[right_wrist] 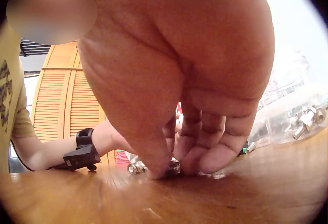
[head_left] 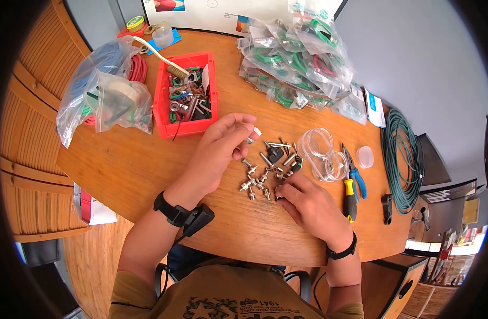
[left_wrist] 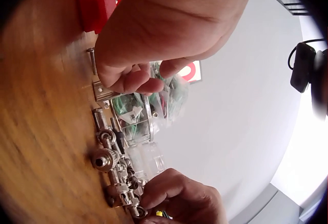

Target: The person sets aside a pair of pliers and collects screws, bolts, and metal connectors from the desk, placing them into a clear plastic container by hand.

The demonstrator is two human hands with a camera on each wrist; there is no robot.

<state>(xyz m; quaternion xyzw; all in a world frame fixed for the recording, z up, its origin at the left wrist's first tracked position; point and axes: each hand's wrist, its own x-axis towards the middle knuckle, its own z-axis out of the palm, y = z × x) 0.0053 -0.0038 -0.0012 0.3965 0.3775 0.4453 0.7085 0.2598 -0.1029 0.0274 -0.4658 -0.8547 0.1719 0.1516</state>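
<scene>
Metal connectors (head_left: pixel 253 183) lie loosely grouped on the wooden table. My left hand (head_left: pixel 214 151) is above and left of them, fingers bent around a small shiny piece (head_left: pixel 257 131); in the left wrist view a metal piece (left_wrist: pixel 104 91) shows beside its fingertips. At the group's right edge, my right hand (head_left: pixel 314 206) points down and pinches a small metal connector (right_wrist: pixel 175 167) at the table surface, partly covered by the fingers. Behind the connectors are a black part (head_left: pixel 275 154) and several metal tubes and screws.
Right of the connectors stand clear round containers (head_left: pixel 319 142), blue-handled pliers (head_left: pixel 355 175) and a yellow-black screwdriver (head_left: pixel 350 202). A red bin (head_left: pixel 159 101) of mixed parts and a brush are back left, bagged cables (head_left: pixel 294 64) at the back, a green cable coil (head_left: pixel 402 159) far right.
</scene>
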